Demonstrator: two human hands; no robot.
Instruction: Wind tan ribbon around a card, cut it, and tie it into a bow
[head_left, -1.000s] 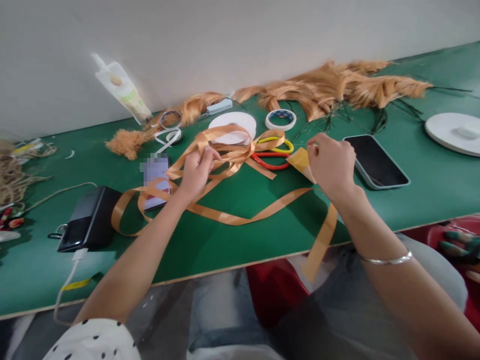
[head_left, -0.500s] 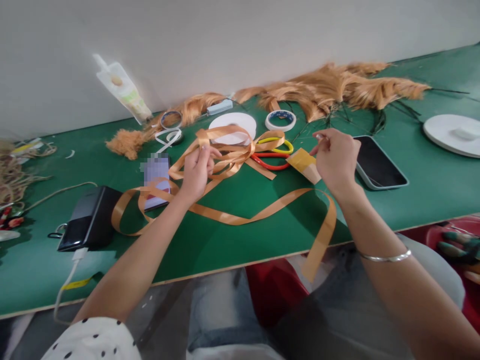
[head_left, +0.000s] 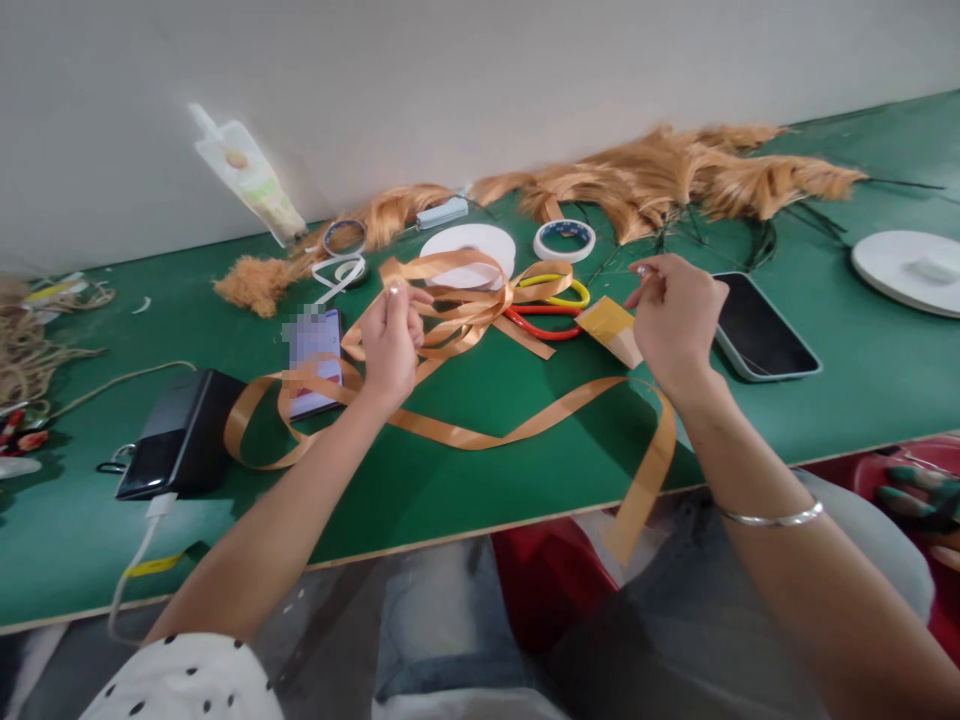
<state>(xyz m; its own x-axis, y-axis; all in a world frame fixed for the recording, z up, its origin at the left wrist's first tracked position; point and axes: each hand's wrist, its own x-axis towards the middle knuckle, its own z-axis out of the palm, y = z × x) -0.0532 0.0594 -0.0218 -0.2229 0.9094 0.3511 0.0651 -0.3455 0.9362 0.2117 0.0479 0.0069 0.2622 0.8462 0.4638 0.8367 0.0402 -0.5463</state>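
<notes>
A long orange-gold ribbon lies in loops across the green table and hangs over its front edge. My left hand is closed, pinching a loop of this ribbon above the tangle. My right hand is closed in a pinch, holding a short folded piece of the same ribbon just above the table. Red and yellow-handled scissors lie between the two hands, partly under the ribbon loops.
A phone lies right of my right hand, another phone and a black power bank to the left. Tape rolls, a white disc and orange fibre bundles sit along the wall. A white plate is far right.
My left hand has lifted slightly with its ribbon loop. My right hand has moved a little to the right and up, drawing the folded ribbon piece with it.
</notes>
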